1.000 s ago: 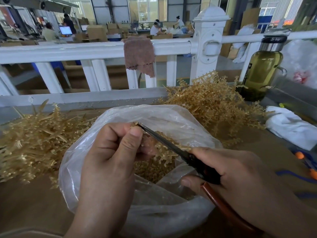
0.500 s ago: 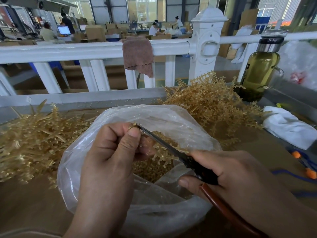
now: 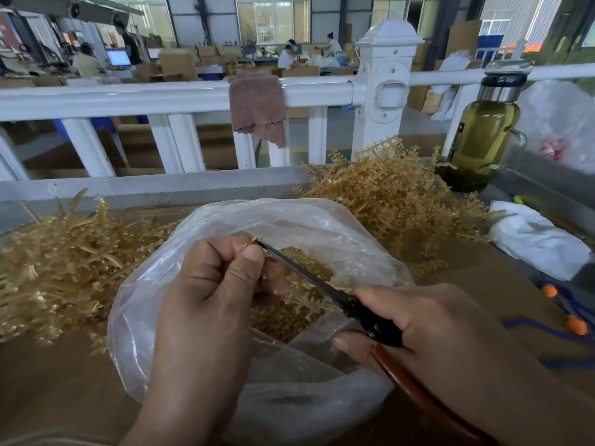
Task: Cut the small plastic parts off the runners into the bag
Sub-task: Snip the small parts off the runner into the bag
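1. The right hand [image 3: 434, 323] grips the scissors [image 3: 322, 284], its fingers curled round glossy reddish-brown handles and the thumb lying by the dark pivot. The blades read as one thin black line, so they look nearly closed. Their tip meets the piece in the other hand.
2. The left hand [image 3: 206, 304] is curled into a loose fist, with thumb and forefinger pinching a runner [image 3: 251, 242]. Only a tan stub shows above the thumbnail; the rest is hidden by the fingers. It is held right over the bag's mouth, probably so clipped pieces drop straight in.
3. The bag [image 3: 225, 397] is thin, clear, crinkled film. It sits under both hands with its mouth slumped open towards the person. Inside lies a grainy heap of small tan cut parts [image 3: 283, 320].
4. On the brown tabletop [image 3: 48, 381], the left pile [image 3: 64, 262] is mostly bare, straw-like sticks, likely stripped ones. The right pile [image 3: 396, 191] bristles with branching stubs and is likely waiting its turn. Placing them on either side of the bag would keep done and undone apart.
5. Farther right stand a glass bottle [image 3: 479, 140] of olive liquid with a steel cap and a crumpled white bundle [image 3: 534, 239].
6. Behind, a fuzzy brown cloth [image 3: 257, 107] hangs over the smooth white railing [image 3: 128, 98].
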`<state>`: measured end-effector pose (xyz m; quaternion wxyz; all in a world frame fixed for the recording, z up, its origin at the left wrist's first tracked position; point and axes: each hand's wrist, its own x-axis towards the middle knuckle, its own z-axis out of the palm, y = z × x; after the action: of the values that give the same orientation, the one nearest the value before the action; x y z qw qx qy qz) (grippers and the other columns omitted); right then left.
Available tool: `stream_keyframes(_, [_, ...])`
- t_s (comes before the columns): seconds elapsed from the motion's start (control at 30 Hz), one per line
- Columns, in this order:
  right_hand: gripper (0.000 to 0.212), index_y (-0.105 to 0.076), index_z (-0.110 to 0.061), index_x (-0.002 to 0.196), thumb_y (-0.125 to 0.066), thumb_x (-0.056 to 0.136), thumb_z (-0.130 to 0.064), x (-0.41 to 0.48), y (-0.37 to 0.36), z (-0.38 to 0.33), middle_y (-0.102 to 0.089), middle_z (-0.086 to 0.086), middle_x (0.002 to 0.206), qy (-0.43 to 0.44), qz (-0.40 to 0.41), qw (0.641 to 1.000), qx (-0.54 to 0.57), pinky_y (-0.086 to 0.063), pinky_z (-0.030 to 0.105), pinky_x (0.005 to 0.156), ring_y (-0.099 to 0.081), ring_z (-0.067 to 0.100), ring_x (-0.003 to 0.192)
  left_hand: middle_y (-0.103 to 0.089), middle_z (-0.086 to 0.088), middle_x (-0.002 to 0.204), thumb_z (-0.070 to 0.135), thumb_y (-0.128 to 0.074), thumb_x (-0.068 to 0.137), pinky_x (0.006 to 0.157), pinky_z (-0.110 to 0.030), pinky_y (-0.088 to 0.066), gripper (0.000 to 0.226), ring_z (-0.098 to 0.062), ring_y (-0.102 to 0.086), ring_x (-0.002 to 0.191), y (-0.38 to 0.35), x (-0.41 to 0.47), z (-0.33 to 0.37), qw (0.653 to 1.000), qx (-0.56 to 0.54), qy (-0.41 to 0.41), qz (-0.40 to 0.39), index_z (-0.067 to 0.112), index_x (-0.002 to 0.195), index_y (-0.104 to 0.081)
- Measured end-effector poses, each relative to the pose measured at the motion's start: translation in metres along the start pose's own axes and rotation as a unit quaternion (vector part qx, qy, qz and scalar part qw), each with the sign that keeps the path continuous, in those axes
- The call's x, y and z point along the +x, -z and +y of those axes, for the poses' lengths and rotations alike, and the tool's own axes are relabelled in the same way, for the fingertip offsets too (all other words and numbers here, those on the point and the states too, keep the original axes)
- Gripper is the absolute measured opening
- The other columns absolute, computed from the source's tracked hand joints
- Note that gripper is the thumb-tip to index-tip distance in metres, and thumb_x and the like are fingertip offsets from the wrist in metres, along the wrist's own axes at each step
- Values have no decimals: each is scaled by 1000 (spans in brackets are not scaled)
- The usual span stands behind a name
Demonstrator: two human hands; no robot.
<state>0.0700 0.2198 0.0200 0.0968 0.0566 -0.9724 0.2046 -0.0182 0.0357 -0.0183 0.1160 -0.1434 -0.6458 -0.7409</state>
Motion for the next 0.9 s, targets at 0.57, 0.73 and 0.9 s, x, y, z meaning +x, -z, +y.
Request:
stream_keyframes(0.57, [50,-61,-48,110,-61,70,-79,0,-11,4,-72,-5,76,-20,98,946,309,-54,20,58,-70,7,63,-71,-5,70,11,-58,97,56,-23,-57,9,-19,-74,67,-3,6,13,980,-165,107,19,13,89,-57])
stream_keyframes(0.73, [52,-63,-42,112,-77,68,-66,1,-25,0,-72,-1,97,10,123,894,430,-61,26,77,-75,19,87,-70,-4,70,12,-64,81,51,-24,-55,13,-22,-74,62,-13,-4,19,978,-170,120,-12,16,94,-63])
stream_keyframes(0.9, [35,-65,-41,108,-79,77,-34,6,-24,2,-71,0,89,22,233,873,429,-54,17,67,-71,11,76,-74,-14,68,-3,-76,79,50,-24,-55,26,-27,-74,60,-21,-17,20,990,-57,89,-92,23,76,-72])
